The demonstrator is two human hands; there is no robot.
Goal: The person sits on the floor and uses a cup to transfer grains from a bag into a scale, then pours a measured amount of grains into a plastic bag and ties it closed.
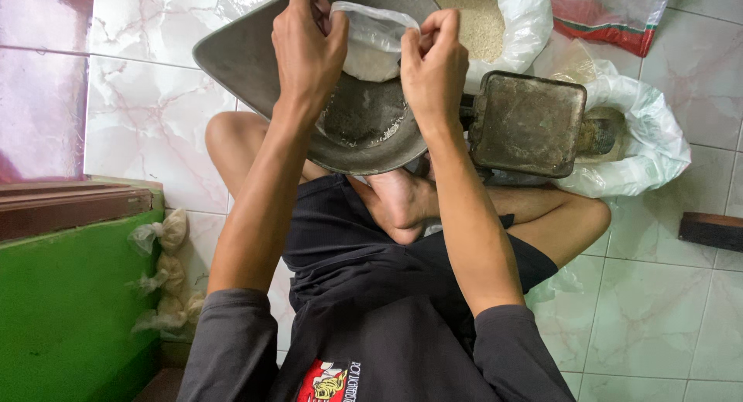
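Note:
Both hands grip the mouth of a small clear plastic bag (373, 44) partly filled with pale grain. My left hand (307, 50) pinches the bag's left edge and my right hand (433, 69) pinches its right edge. The bag hangs over a grey metal scale pan (255, 50), whose worn bowl lies just below the hands. To the right of the pan sits the flat, tarnished metal plate (528, 122) of the balance scale. I sit cross-legged on the floor with the scale in front of my legs.
An open white sack of grain (484, 19) stands behind the pan. Another white plastic sack (650, 135) lies at right, a red-and-clear bag (611, 15) behind it. Several small tied bags (166, 274) lie beside a green box (70, 309) at left. A dark wooden block (710, 232) lies on the tiles.

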